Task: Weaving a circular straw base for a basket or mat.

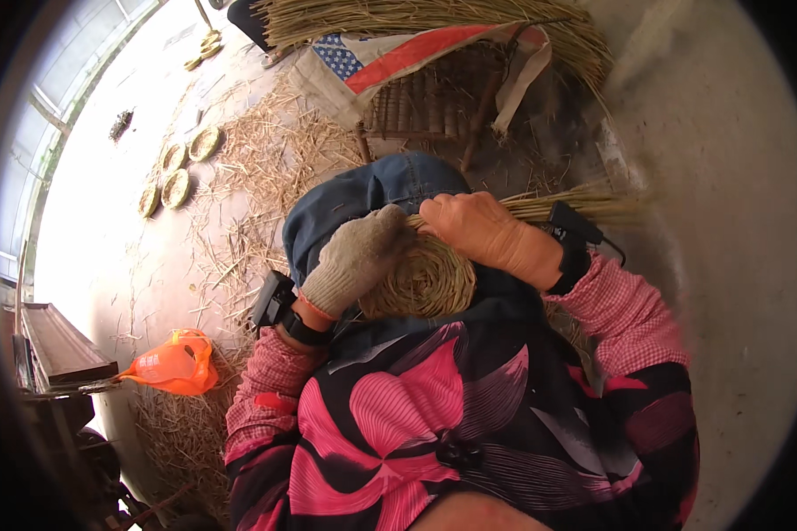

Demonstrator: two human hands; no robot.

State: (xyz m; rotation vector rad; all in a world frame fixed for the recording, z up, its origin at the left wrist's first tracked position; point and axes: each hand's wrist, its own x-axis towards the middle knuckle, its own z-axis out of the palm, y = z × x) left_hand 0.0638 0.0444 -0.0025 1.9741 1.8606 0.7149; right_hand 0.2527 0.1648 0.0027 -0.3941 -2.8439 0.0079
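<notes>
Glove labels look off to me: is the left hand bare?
No, a pale knitted glove covers the left hand at the edge of the coiled straw piece.

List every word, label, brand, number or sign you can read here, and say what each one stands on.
No text can be read.
Orange bag: pale marks, too small and blurred to read.
Cloth: white stars on blue and a red stripe, a pattern with no readable words.
</notes>
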